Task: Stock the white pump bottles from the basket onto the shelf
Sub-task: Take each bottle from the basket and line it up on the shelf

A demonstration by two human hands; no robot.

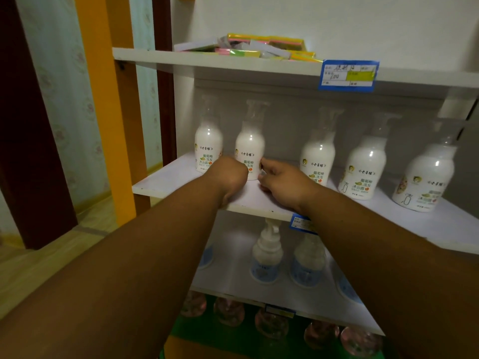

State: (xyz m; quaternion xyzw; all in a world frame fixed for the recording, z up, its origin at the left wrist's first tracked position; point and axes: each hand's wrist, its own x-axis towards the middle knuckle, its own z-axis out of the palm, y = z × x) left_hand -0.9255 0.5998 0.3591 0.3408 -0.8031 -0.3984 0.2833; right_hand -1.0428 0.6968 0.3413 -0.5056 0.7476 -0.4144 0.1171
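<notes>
Glossy white plastic pump bottles [365, 167] with clear caps stand on a smooth matt white shelf [176, 177]

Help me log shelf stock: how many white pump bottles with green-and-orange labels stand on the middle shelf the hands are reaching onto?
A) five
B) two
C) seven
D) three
A: five white pump bottles stand upright on the middle shelf, two at the left and three at the right; the left hand and right hand are at the second bottle from the left.
</notes>
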